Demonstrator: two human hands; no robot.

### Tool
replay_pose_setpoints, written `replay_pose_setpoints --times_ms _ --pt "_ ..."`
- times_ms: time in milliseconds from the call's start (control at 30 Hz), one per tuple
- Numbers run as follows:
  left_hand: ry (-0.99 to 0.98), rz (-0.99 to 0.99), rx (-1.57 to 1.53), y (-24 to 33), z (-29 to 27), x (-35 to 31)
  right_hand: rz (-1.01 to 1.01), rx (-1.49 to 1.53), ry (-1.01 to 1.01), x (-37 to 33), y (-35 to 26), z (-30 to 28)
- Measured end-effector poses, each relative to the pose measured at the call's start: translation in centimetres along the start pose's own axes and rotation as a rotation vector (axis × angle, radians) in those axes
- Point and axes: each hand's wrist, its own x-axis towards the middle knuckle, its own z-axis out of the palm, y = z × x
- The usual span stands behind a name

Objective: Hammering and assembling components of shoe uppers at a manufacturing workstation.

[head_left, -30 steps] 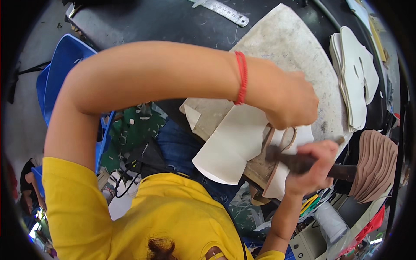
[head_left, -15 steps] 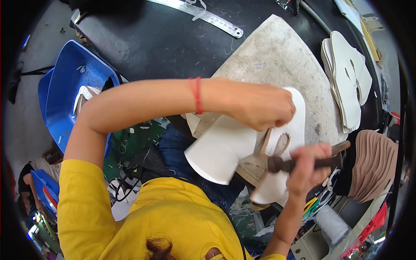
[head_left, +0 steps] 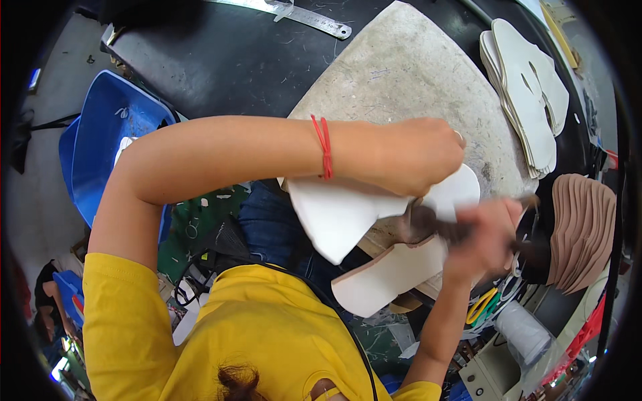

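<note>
A curved white shoe-upper piece [head_left: 341,214] with a beige underside lies bent over the near part of a pale stone-like slab [head_left: 408,80]. My left hand [head_left: 418,160], a red cord at its wrist, is closed with curled fingers at the piece's inner edge; the fingertips are mostly hidden. My right hand [head_left: 487,234], smeared by motion, grips a hammer [head_left: 428,224]. Its dark, round-faced head is low over the piece, close below my left hand. Whether the head touches the piece, I cannot tell.
Stacked white upper pieces [head_left: 525,93] lie right of the slab, with brownish pieces [head_left: 580,230] below them. A steel ruler [head_left: 317,22] rests on the black table [head_left: 221,73]. A blue bin [head_left: 100,154] stands left. Yellow-handled scissors [head_left: 481,307] and a white spool [head_left: 521,331] are lower right.
My left hand has shifted slightly right and up. The white piece has turned, its lower arm swinging left. The hammer has moved up and left, nearer my left hand.
</note>
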Motion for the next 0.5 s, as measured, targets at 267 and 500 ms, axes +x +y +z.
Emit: replay_pose_setpoints --times_ms 267,500 --pt "-0.356 -0.21 0.033 1.6 -2.3 2.0 -0.004 0.021 -0.096 0.3 1.0 -0.4" --pt "0.106 -0.118 0.143 0.8 0.1 -1.1 -0.021 -0.053 -0.051 0.7 2.5 1.3"
